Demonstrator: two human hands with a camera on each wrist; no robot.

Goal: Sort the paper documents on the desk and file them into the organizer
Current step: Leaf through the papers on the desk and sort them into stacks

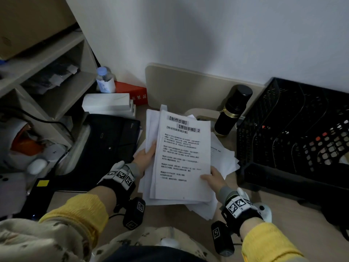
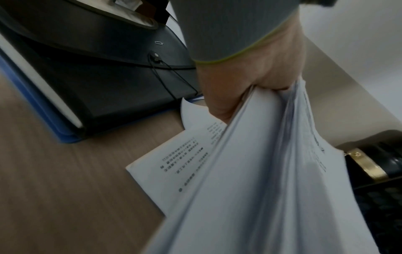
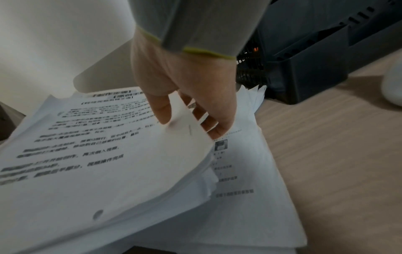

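Note:
A thick stack of printed white papers point(image 1: 181, 154) is held above the desk, the top page headed with bold characters. My left hand point(image 1: 146, 156) grips its left edge, thumb on top point(image 2: 250, 89). My right hand point(image 1: 211, 178) pinches its lower right corner, thumb on the top page and fingers beneath point(image 3: 174, 110). Loose sheets point(image 1: 222, 157) lie on the desk under the stack point(image 3: 250, 189). The black mesh organizer point(image 1: 294, 133) with curved dividers stands at the right, a few coloured items inside it.
A black expanding folder point(image 1: 111, 140) lies left of the stack point(image 2: 104, 82). A black flask point(image 1: 232, 110) with a gold band stands behind the papers. White boxes point(image 1: 107, 103), a red box point(image 1: 132, 91) and a water bottle point(image 1: 104, 78) sit by the shelf unit point(image 1: 47, 72).

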